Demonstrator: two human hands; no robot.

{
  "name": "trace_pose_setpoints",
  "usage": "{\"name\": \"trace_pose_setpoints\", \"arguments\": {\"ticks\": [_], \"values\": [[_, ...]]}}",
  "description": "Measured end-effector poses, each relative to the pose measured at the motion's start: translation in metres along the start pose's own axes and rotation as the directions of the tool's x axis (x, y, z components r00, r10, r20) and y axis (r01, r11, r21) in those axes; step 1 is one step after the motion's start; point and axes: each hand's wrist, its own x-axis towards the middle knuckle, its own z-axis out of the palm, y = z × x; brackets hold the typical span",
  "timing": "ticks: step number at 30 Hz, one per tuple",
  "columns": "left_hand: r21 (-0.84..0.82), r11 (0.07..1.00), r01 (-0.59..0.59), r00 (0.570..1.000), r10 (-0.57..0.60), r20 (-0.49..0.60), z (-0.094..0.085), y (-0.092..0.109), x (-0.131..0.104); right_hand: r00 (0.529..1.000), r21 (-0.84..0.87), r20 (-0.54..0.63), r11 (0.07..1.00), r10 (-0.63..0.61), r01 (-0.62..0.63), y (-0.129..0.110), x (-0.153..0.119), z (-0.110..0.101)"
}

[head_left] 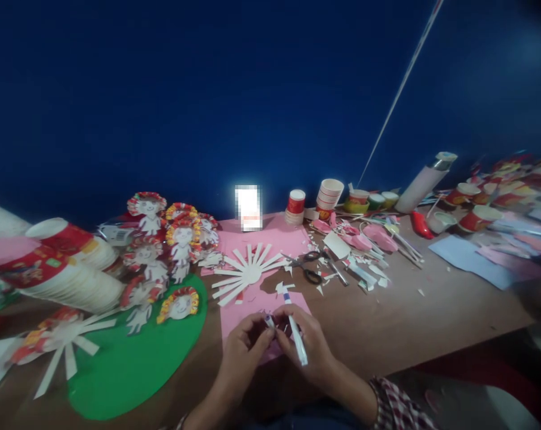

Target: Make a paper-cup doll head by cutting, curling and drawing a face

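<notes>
My left hand (pixel 248 341) has its fingers pinched round a small item with a dark purple end, too small to name. Close against it, my right hand (pixel 307 341) grips a white marker (pixel 298 343) that slants across the palm, with a blue band near its upper end. The fingertips of both hands meet over pink paper (pixel 228 325). Beyond them lies a white paper cutout (pixel 252 273) with strips fanning outward. Black-handled scissors (pixel 313 276) rest open to its right.
A green sheet (pixel 131 364) with decorated paper figures (pixel 181 306) lies left, beside stacked paper cups (pixel 80 278). Paper scraps (pixel 364 272), more cups (pixel 329 194), a tilted tube (pixel 425 185) and a red object (pixel 421 225) are on the right. A dark blue wall (pixel 163 89) stands behind.
</notes>
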Motion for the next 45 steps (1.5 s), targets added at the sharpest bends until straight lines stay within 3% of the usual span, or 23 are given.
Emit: {"name": "trace_pose_setpoints", "arguments": {"ticks": [7, 10, 13, 17, 22, 45], "values": [[-0.157, 0.986, 0.059, 0.997, -0.065, -0.031, 0.001, 0.004, -0.002, 0.997, -0.028, -0.036, 0.997, -0.074, 0.073, 0.002, -0.004, 0.002], [-0.158, 0.986, 0.048, 0.996, -0.06, -0.068, -0.004, 0.008, 0.001, 0.998, 0.078, -0.053, 0.997, 0.032, -0.027, -0.002, -0.005, -0.006], [-0.092, 0.996, 0.023, 0.995, -0.033, -0.099, -0.011, 0.007, 0.002, 0.973, 0.271, -0.022, 0.938, 0.228, -0.214, -0.006, -0.005, -0.018], [-0.035, 0.999, -0.002, 0.998, 0.0, -0.057, -0.016, 0.003, 0.0, 0.939, 0.402, -0.064, 0.87, 0.338, -0.285, -0.012, -0.005, -0.029], [-0.037, 0.999, 0.001, 0.998, -0.004, -0.07, -0.015, 0.001, -0.004, 0.895, 0.498, -0.077, 0.795, 0.439, -0.347, -0.017, -0.006, -0.027], [-0.02, 1.0, -0.007, 0.999, 0.008, 0.039, -0.007, 0.013, -0.009, 0.91, 0.484, 0.042, 0.788, 0.413, -0.38, -0.015, -0.009, -0.017]]}}
